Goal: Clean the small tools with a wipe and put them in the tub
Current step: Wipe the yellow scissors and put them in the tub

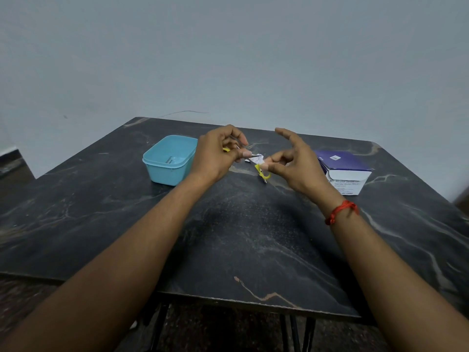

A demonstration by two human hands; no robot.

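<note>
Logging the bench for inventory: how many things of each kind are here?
Tubs: 1 (blue tub)
Boxes: 1 (swab box)
Wipes: 1 (white wipe)
Tools: 2 (metal tool in the tub; yellow-handled tool at the hands, possibly a second)
Total: 5

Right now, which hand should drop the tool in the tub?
Left. The left hand holds the yellow tool beside the tub; the right hand, pinching its other end, is farther away.

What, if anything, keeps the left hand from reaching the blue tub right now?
Probably nothing, so yes. The left hand, pinching the wipe, is right beside the open tub, and nothing lies between them. The right hand pinches the yellow tool on the far side.
</note>
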